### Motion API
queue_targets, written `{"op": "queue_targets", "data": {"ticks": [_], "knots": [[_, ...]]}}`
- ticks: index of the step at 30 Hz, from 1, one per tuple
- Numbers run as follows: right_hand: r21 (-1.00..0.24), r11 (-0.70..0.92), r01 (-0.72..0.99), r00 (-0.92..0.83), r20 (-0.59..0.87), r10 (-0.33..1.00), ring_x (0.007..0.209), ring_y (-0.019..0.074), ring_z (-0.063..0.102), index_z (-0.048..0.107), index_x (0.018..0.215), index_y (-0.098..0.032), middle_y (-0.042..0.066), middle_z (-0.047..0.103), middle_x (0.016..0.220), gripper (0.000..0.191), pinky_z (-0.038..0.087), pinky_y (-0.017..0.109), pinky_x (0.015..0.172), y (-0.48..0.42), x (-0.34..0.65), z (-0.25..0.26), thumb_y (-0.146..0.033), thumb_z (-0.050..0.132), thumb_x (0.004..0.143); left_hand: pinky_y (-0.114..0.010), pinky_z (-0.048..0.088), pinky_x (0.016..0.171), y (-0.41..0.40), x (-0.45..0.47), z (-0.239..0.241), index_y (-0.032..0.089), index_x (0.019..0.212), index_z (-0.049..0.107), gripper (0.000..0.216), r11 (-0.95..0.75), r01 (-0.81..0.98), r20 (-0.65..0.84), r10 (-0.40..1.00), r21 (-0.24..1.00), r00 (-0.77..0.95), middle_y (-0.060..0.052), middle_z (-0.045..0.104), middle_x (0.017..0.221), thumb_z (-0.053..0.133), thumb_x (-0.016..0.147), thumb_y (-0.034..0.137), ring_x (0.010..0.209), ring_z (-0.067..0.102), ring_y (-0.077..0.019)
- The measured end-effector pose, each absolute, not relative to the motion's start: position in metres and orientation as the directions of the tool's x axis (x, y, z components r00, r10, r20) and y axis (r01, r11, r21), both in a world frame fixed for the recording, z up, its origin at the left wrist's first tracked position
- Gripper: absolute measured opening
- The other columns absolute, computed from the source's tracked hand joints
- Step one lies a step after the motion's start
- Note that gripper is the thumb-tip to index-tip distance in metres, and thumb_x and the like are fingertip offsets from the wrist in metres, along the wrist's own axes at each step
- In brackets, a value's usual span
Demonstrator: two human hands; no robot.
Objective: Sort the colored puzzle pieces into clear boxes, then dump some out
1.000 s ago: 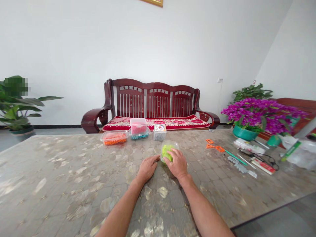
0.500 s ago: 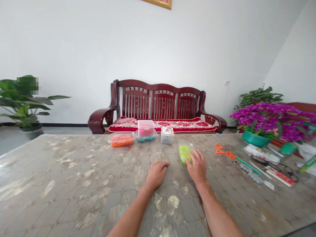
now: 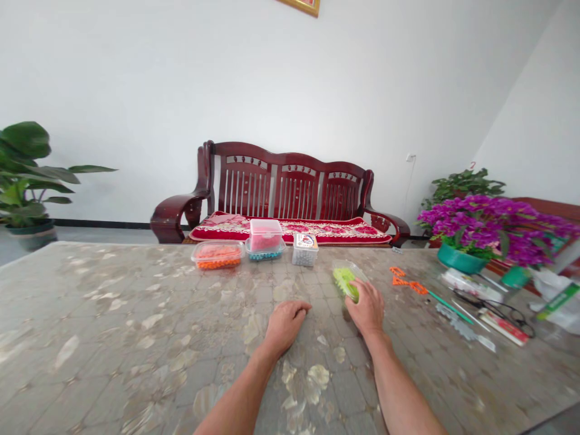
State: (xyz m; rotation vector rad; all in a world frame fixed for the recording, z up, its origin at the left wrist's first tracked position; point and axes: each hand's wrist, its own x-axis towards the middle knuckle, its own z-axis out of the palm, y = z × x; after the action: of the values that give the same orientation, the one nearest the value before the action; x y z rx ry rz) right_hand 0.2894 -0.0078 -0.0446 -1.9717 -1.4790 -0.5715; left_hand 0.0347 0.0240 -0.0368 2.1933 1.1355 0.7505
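A clear plastic box of lime-green pieces lies on the table, right of the middle. My right hand grips its near right corner, with the thumb on the near side and the fingers over the right edge. To the left of it, my left hand rests on the tabletop with its fingers curled in, and no object shows in it. Further back stand a clear box of orange pieces, a box with pink contents on top of a box of blue pieces, and a small clear box of grey pieces.
On the right lie joined orange pieces, a green stick, grey toothed pieces, eyeglasses and a red-and-white packet. Purple flowers in a green pot stand behind them. A wooden bench is beyond the table.
The view has turned slightly to the right. My right hand has shifted its grip toward the green box's near right corner, and the box sits at a more slanted angle. My left hand stays put.
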Motion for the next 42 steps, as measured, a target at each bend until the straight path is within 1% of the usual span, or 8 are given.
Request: {"op": "queue_targets", "data": {"ticks": [7,12,16,20,23,26,35,42], "knots": [[-0.197,-0.297,0.934,0.352,0.636,0.686,0.122,0.0304,0.049,0.064,0.109,-0.023,0.009,0.063,0.127,0.042,0.035,0.047,0.1,-0.02,0.315,-0.04,-0.021,0.05,0.07,-0.03,0.044,0.099,0.026,0.038,-0.038,0.029,0.101,0.073,0.031,-0.486,0.535,0.227,0.849,0.691,0.477,0.001,0.075,0.108,0.047,0.087,0.021,0.105,0.066,-0.0194],[-0.099,-0.309,0.946,0.301,0.621,0.724,0.132,0.0336,0.041,0.055,0.129,-0.02,0.013,0.053,0.139,0.053,0.027,0.052,0.108,0.0,0.313,-0.02,-0.035,0.053,0.078,-0.031,0.044,0.099,0.026,0.039,-0.038,0.029,0.101,0.074,0.031,-0.478,0.54,0.222,0.854,0.692,0.472,0.001,0.075,0.107,0.047,0.087,0.021,0.105,0.065,-0.0199],[-0.008,-0.222,0.975,0.2,0.468,0.861,0.137,0.034,0.036,0.04,0.143,-0.014,0.016,0.043,0.149,0.068,0.026,0.052,0.111,0.036,0.317,-0.003,-0.037,0.055,0.08,-0.032,0.044,0.098,0.026,0.039,-0.039,0.029,0.101,0.074,0.032,-0.491,0.53,0.24,0.848,0.691,0.473,0.001,0.075,0.107,0.046,0.087,0.021,0.105,0.065,-0.0203],[0.034,-0.106,0.994,0.09,0.314,0.945,0.136,0.0324,0.041,0.041,0.144,-0.014,0.017,0.044,0.149,0.064,0.031,0.049,0.11,0.063,0.321,-0.006,-0.03,0.052,0.084,-0.031,0.044,0.099,0.026,0.039,-0.039,0.029,0.101,0.074,0.032,-0.485,0.529,0.233,0.85,0.696,0.473,0.001,0.075,0.107,0.046,0.087,0.021,0.104,0.065,-0.0198],[0.036,-0.077,0.996,0.062,0.298,0.953,0.133,0.0301,0.046,0.043,0.143,-0.011,0.019,0.045,0.147,0.059,0.036,0.044,0.108,0.07,0.323,-0.016,-0.022,0.048,0.085,-0.031,0.044,0.099,0.026,0.039,-0.039,0.03,0.101,0.074,0.032,-0.492,0.528,0.236,0.846,0.693,0.478,0.002,0.075,0.106,0.046,0.086,0.021,0.104,0.065,-0.0195],[0.035,-0.065,0.997,0.052,0.295,0.954,0.134,0.0306,0.044,0.043,0.142,-0.009,0.02,0.042,0.149,0.057,0.036,0.045,0.108,0.072,0.325,-0.024,-0.02,0.044,0.087,-0.031,0.044,0.099,0.025,0.038,-0.039,0.03,0.1,0.074,0.032,-0.497,0.526,0.243,0.844,0.69,0.478,0.002,0.075,0.106,0.046,0.087,0.021,0.105,0.065,-0.0198],[-0.019,-0.064,0.998,0.066,0.256,0.964,0.14,0.0333,0.036,0.042,0.143,-0.011,0.018,0.038,0.152,0.056,0.03,0.053,0.11,0.073,0.326,-0.03,-0.025,0.044,0.088,-0.034,0.044,0.098,0.024,0.038,-0.041,0.029,0.099,0.074,0.031,-0.512,0.523,0.26,0.837,0.681,0.482,0.001,0.075,0.105,0.047,0.086,0.019,0.104,0.065,-0.0212],[-0.131,-0.096,0.987,0.12,0.192,0.974,0.144,0.0344,0.027,0.04,0.145,-0.013,0.017,0.032,0.155,0.061,0.02,0.056,0.115,0.075,0.323,-0.029,-0.025,0.051,0.086,-0.033,0.043,0.098,0.024,0.037,-0.041,0.029,0.1,0.074,0.031,-0.522,0.514,0.264,0.829,0.681,0.493,0.001,0.075,0.106,0.048,0.086,0.018,0.105,0.065,-0.0207]]}}
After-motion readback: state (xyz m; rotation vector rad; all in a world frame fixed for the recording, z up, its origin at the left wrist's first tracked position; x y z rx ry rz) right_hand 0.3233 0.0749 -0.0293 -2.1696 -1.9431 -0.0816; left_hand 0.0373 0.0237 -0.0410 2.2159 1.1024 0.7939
